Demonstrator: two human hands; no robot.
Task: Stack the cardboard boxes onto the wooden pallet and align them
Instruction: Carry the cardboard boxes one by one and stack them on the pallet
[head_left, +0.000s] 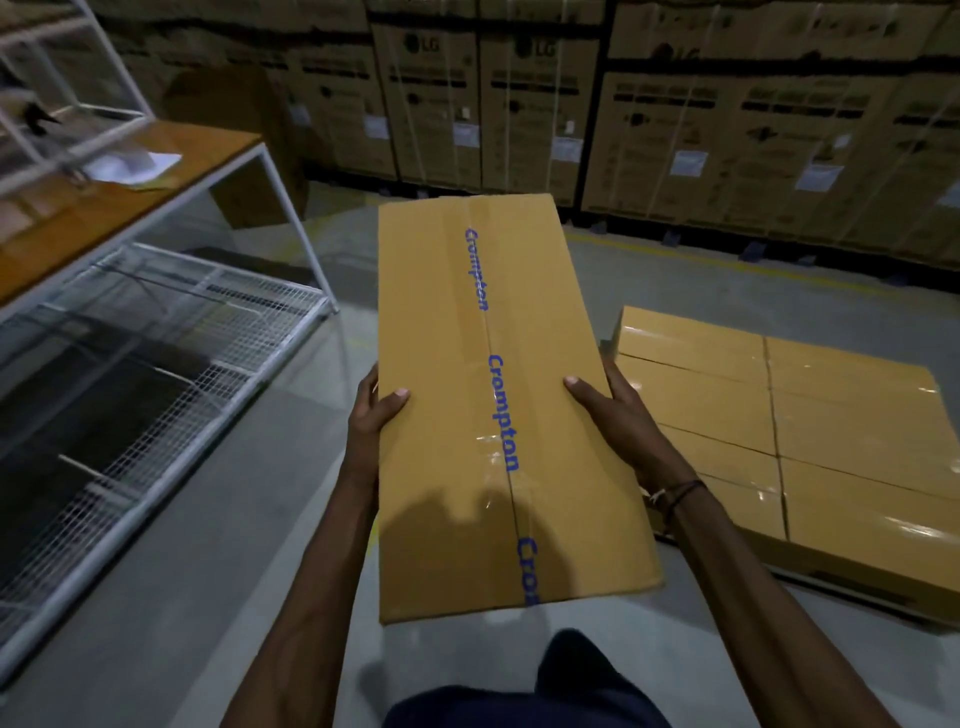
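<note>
— What are the fingers doing?

— The left thumb (396, 399) lies flat on top of the box (498, 405), near its left edge, and the other fingers (368, 387) curl round the side. The right thumb (583, 391) does the same on the other edge. So the left hand (371, 421) and the right hand (618, 415) each grip a long side, with the box carried between them, clear of the floor, its long axis pointing away from the person.

— Any writing on it?

— Clear tape runs down the middle seam with "Crompton" printed in blue, repeated along it. The nearest print is cut off at "Cro".

— And the pallet?

— Off to the right, low on the floor (727, 291). A layer of boxes (810, 415) already lies there, side by side, tops level, tape glinting. The pallet itself I can hardly see: only a dark strip under their near edge. The held box hides their left corner.

— What else is around?

— A thin band (684, 491) on the right wrist. On the left, a table (171, 150) with a wooden top and white frame, papers (136, 165) on it, and a white wire rack (171, 338) lying beside it. Along the back wall, tall cartons (530, 104) marked "LG", strapped and with white labels too small to read.
</note>
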